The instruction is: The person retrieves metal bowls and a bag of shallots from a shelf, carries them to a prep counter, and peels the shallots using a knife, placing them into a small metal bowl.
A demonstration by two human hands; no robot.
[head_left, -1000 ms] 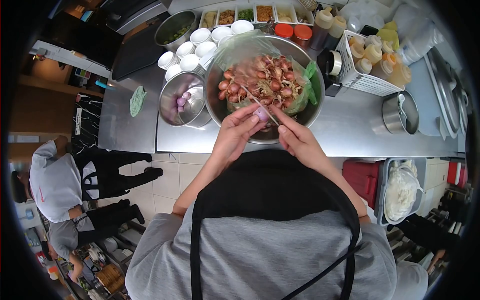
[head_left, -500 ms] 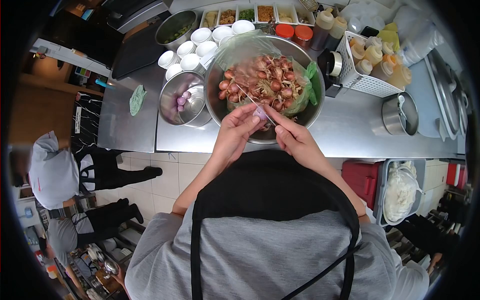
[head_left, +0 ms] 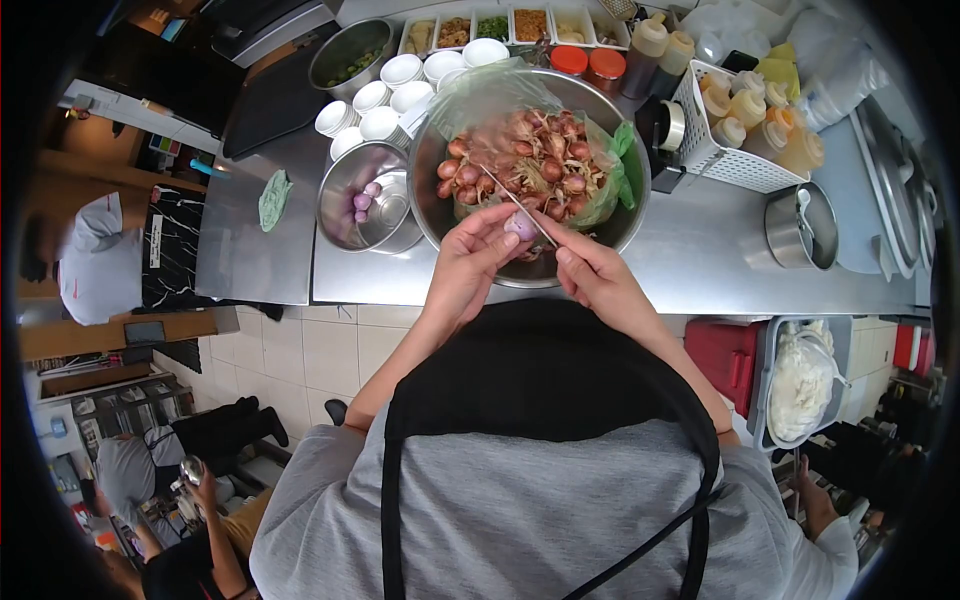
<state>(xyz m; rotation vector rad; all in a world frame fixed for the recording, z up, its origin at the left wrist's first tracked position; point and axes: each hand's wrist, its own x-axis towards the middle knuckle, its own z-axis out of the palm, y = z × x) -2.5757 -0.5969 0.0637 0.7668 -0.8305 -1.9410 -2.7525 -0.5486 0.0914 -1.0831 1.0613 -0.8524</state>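
Between the fingertips of my left hand is a peeled purple shallot. My right hand is closed on a thin knife, its blade pointing up and left beside the shallot. Both hands are over the near rim of a large steel bowl. Inside it, unpeeled red-brown shallots and loose skins lie in a clear green plastic bag. A smaller steel bowl to the left holds several peeled shallots.
White cups stand behind the small bowl. A white basket of bottles and a steel pot are at right. A green cloth lies at left. Other people are beyond the counter's left end and behind me.
The knife and my right fingers have shifted slightly at the shallot. At left, a person in a white top has moved farther up the view; another person in black has appeared at lower left.
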